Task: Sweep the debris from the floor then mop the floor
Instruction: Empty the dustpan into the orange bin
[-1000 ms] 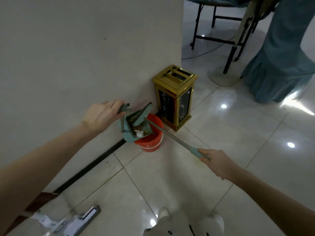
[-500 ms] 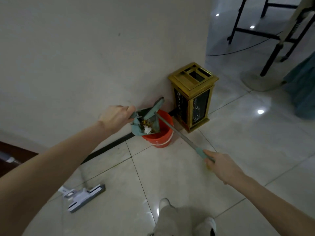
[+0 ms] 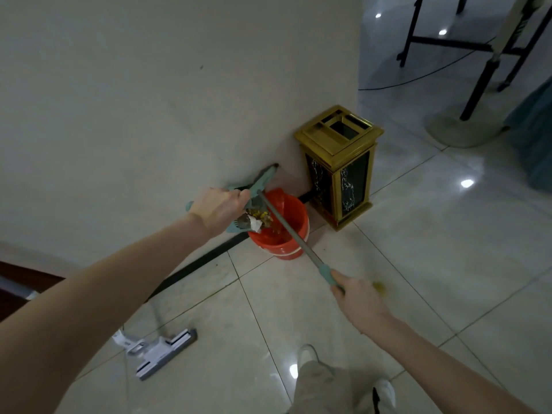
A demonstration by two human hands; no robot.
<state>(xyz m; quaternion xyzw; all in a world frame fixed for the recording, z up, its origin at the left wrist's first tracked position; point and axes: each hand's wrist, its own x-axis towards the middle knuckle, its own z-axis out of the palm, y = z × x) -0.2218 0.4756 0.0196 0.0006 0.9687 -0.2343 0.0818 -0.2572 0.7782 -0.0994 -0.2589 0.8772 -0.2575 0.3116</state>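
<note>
My left hand (image 3: 219, 209) grips a teal dustpan (image 3: 260, 183), tilted over an orange bucket (image 3: 283, 231) that stands against the wall. Yellow and white debris (image 3: 259, 220) lies at the pan's lip, above the bucket's opening. My right hand (image 3: 357, 294) holds the teal grip of the pan's long grey handle (image 3: 291, 234), which slants across the bucket. A flat mop (image 3: 162, 352) lies on the tiled floor at the lower left, its pole running back towards the wall. A small yellow smudge (image 3: 380, 286) shows on the floor beside my right hand.
A gold and black bin (image 3: 340, 165) stands at the wall's corner, right of the bucket. Black furniture legs (image 3: 484, 82), a round stand base (image 3: 461, 131) and a thin cable lie at the far right. My own shoes (image 3: 385, 391) are at the bottom edge.
The dustpan has tipped further over the bucket, and its debris has slid to the lip. The view has shifted so the mop sits nearer the centre.
</note>
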